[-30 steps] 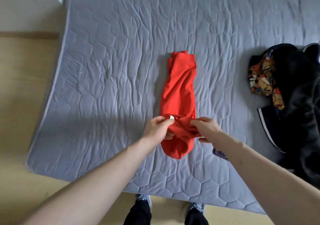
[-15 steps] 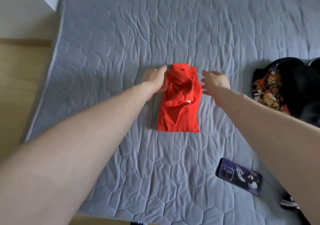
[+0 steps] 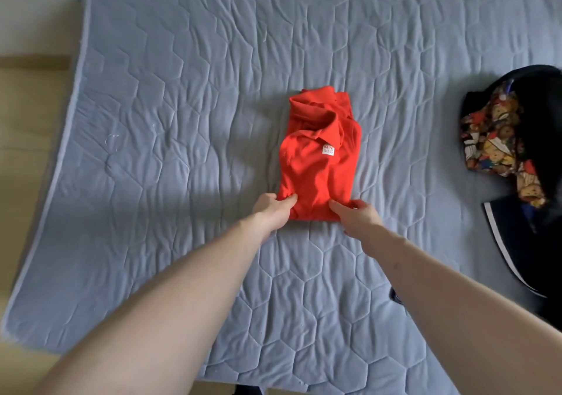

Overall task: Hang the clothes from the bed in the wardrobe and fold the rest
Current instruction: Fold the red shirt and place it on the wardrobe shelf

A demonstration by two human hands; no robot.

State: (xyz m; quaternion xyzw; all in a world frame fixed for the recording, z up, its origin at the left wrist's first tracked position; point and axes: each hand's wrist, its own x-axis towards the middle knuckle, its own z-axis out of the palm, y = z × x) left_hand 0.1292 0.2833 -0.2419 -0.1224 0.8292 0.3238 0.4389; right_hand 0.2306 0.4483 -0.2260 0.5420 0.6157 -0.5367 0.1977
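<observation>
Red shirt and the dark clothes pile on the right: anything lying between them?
Nothing. In the head view, only bare grey quilted mattress separates the folded red shirt from the dark clothes pile.

The left hand and right hand pinch the folded red shirt's near edge on the bed.

Two bare forearms reach in from the bottom edge — no sleeves, no watch, no rings visible. The left hand and right hand are ungloved, nails short.
</observation>
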